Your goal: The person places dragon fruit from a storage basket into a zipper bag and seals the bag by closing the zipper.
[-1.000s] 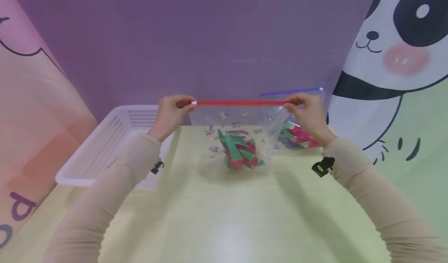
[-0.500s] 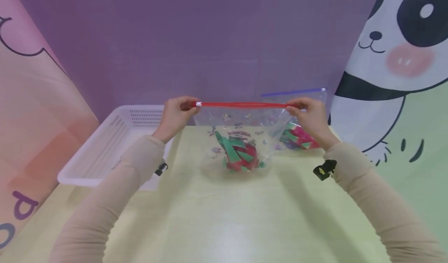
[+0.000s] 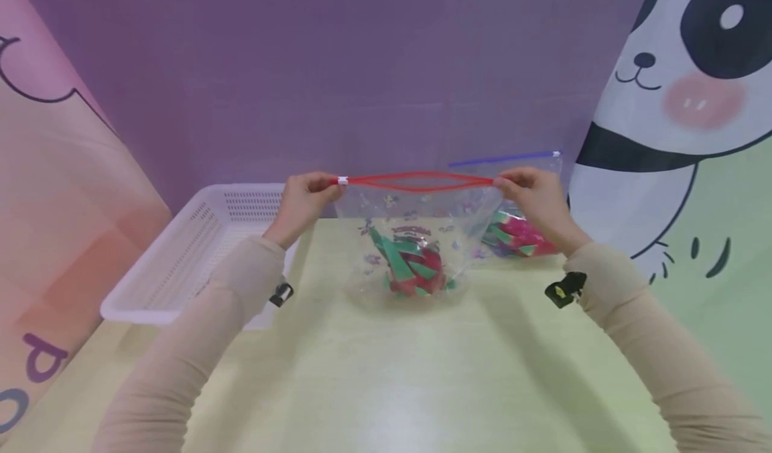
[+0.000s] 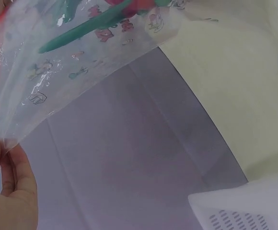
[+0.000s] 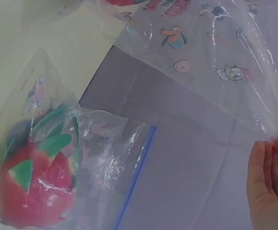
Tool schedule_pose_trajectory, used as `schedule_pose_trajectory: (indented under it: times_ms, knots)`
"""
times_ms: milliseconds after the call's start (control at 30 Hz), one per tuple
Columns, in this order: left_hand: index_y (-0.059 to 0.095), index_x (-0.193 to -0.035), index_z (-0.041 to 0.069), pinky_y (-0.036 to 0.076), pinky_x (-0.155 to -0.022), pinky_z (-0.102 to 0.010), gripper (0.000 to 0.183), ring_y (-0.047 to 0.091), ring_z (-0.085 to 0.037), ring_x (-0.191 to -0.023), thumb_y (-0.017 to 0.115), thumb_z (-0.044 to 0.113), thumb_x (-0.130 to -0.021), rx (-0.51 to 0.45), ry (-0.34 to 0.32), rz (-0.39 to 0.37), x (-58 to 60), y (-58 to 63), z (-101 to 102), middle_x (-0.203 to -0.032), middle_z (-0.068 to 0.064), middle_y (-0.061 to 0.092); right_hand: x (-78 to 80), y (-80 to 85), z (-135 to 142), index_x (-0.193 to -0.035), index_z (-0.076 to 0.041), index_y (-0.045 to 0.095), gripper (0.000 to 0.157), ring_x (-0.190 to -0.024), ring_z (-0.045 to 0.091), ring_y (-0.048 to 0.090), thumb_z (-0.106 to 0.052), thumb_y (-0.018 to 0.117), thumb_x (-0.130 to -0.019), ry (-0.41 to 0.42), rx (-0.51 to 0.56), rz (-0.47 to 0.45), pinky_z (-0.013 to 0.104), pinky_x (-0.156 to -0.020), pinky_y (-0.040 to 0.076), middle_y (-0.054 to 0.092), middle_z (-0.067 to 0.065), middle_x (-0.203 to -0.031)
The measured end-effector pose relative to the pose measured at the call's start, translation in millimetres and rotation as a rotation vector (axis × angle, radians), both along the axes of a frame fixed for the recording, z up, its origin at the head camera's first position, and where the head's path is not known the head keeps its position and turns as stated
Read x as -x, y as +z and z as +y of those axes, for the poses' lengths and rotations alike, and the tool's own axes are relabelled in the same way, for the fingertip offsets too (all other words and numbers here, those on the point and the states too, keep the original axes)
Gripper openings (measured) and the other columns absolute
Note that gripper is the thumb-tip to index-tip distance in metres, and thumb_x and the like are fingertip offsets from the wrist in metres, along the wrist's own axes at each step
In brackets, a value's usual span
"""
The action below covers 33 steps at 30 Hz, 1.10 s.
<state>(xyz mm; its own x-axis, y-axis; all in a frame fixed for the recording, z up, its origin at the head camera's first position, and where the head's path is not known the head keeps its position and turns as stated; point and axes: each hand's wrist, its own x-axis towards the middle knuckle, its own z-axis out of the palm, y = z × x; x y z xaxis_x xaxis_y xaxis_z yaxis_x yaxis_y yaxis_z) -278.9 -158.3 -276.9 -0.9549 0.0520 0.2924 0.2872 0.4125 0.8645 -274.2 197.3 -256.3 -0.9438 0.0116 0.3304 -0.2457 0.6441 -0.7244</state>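
Note:
A clear printed zip bag (image 3: 364, 275) with a red zip strip (image 3: 416, 189) hangs upright between my hands, its bottom at the table. A red dragon fruit (image 3: 419, 272) with green scales sits inside it. The two red edges bow apart in the middle, leaving a narrow gap. My left hand (image 3: 301, 205) pinches the strip's left end beside the white slider (image 3: 343, 180). At the other end, my right hand (image 3: 538, 198) pinches the right corner. The left wrist view shows the thumb and fingers (image 4: 19, 165) on the bag's corner.
A second clear bag (image 5: 108, 158) with a blue zip holds another dragon fruit (image 5: 38, 191), behind my right hand. A white perforated basket (image 3: 139, 312) stands on the left of the pale table (image 3: 386, 372). A purple backdrop (image 3: 362, 71) rises behind.
The red zip edges were together one second ago and now bow apart in the middle. Both hands keep their pinch on the ends; the left hand has moved slightly right and down.

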Motion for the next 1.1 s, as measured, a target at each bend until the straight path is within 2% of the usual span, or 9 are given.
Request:
schedule_pose_trajectory:
  times_ms: [67, 200, 333, 467, 533, 733, 867, 1100]
  knots:
    - [0.065, -0.107, 0.001, 0.050, -0.082, -0.030, 0.024, 0.062, -0.016, -0.085, 0.062, 0.014, -0.087, -0.012, 0.008, -0.008, 0.4, -1.3, -0.2, -0.101, -0.016, 0.067, 0.3, 4.3, -1.7, -0.111, -0.004, 0.064, 0.041, -0.076, 0.001, 0.055, -0.037, 0.059, -0.088, -0.007, 0.026, 0.020, 0.016, -0.064, 0.045, 0.065, -0.005, -0.088]
    - [0.065, -0.107, 0.002, 0.049, -0.080, -0.027, 0.025, 0.062, -0.013, -0.081, 0.063, 0.016, -0.086, -0.036, 0.015, -0.021, 0.8, -3.4, -0.2, -0.097, -0.012, 0.068, 0.0, 16.9, -12.0, -0.114, -0.007, 0.063, 0.042, -0.089, 0.007, 0.055, -0.040, 0.058, -0.088, -0.010, 0.022, 0.100, 0.017, -0.069, 0.043, 0.066, 0.003, -0.101]
    - [0.066, -0.106, 0.003, 0.050, -0.081, -0.030, 0.025, 0.062, -0.012, -0.079, 0.064, 0.017, -0.086, -0.057, 0.020, -0.038, -0.5, -3.7, 0.6, -0.097, -0.011, 0.068, -2.8, 30.6, -35.8, -0.115, -0.007, 0.062, 0.036, -0.100, 0.016, 0.059, -0.032, 0.057, -0.090, 0.056, -0.021, 0.139, 0.018, -0.077, 0.048, 0.064, 0.011, -0.113]
    - [0.066, -0.107, 0.005, 0.051, -0.084, -0.037, 0.025, 0.062, -0.012, -0.081, 0.064, 0.019, -0.086, -0.076, 0.037, -0.052, -3.0, -3.1, 1.2, -0.099, -0.011, 0.068, -4.4, 37.2, -72.4, -0.112, -0.004, 0.063, 0.027, -0.098, 0.023, 0.064, -0.018, 0.059, -0.089, 0.184, -0.040, 0.156, 0.028, -0.080, 0.053, 0.065, 0.013, -0.111]
    - [0.067, -0.106, 0.006, 0.051, -0.085, -0.037, 0.025, 0.062, -0.012, -0.081, 0.064, 0.019, -0.086, -0.090, 0.046, -0.064, -4.9, -3.9, 0.9, -0.098, -0.009, 0.068, -3.9, 36.5, -91.8, -0.110, -0.003, 0.064, 0.024, -0.094, 0.024, 0.065, -0.012, 0.061, -0.088, 0.258, -0.067, 0.195, 0.031, -0.080, 0.054, 0.066, 0.013, -0.108]
    - [0.067, -0.104, 0.004, 0.053, -0.077, -0.025, 0.023, 0.061, -0.007, -0.079, 0.064, 0.016, -0.085, -0.123, 0.058, -0.080, -11.1, -7.7, 1.4, -0.097, -0.010, 0.068, -0.2, 31.1, -145.5, -0.107, 0.000, 0.066, 0.023, -0.092, 0.022, 0.066, -0.005, 0.063, -0.085, 0.490, -0.183, 0.326, 0.029, -0.081, 0.054, 0.067, 0.014, -0.105]
    - [0.068, -0.102, 0.002, 0.053, -0.071, -0.021, 0.023, 0.061, -0.005, -0.074, 0.065, 0.015, -0.084, -0.134, 0.052, -0.041, -11.8, -7.3, 4.4, -0.095, -0.012, 0.068, 4.6, 30.0, -170.8, -0.110, -0.002, 0.065, 0.027, -0.098, 0.020, 0.063, -0.010, 0.065, -0.084, 0.544, -0.250, 0.258, 0.028, -0.085, 0.052, 0.066, 0.012, -0.109]
    - [0.068, -0.103, 0.001, 0.052, -0.069, -0.018, 0.024, 0.061, -0.004, -0.071, 0.065, 0.016, -0.085, -0.134, 0.050, -0.012, -9.4, -3.6, 7.4, -0.098, -0.017, 0.069, 7.7, 30.1, -190.7, -0.108, -0.007, 0.067, 0.024, -0.096, 0.015, 0.062, -0.014, 0.065, -0.085, 0.519, -0.333, 0.142, 0.026, -0.083, 0.051, 0.067, 0.006, -0.108]
